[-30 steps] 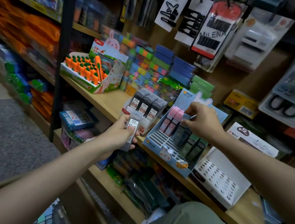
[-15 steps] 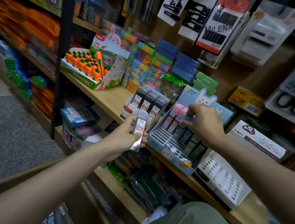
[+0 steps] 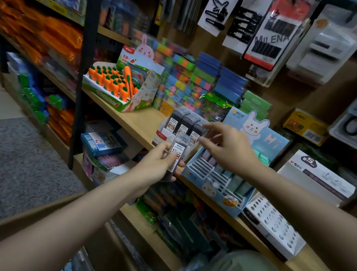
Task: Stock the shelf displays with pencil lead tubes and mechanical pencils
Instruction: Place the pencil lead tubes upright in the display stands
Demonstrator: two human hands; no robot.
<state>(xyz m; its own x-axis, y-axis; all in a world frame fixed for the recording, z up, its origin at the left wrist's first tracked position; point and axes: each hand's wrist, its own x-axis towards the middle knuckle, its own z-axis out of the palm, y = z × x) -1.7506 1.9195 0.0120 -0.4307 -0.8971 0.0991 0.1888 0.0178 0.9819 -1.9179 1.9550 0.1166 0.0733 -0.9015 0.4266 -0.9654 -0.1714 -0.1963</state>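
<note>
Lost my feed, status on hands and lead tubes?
Left hand holds lead tubes. Right hand open, reaching toward them. Nothing in the way.

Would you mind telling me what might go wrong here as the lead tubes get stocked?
The left hand holds a stack of lead tubes in a loose grip; one may slip. The right hand, reaching across, may knock the upright tubes in the small display box, which sits at the shelf edge.

Light wooden shelf board (image 3: 140, 120) running left-far to right-near, carrying a green-and-white carton of orange carrot-shaped pens (image 3: 120, 85), a small white display box of dark lead tubes (image 3: 184, 126), a pale blue rabbit-printed slotted display box (image 3: 225, 181), a white perforated cardboard tray (image 3: 273, 228) nearest right
</note>
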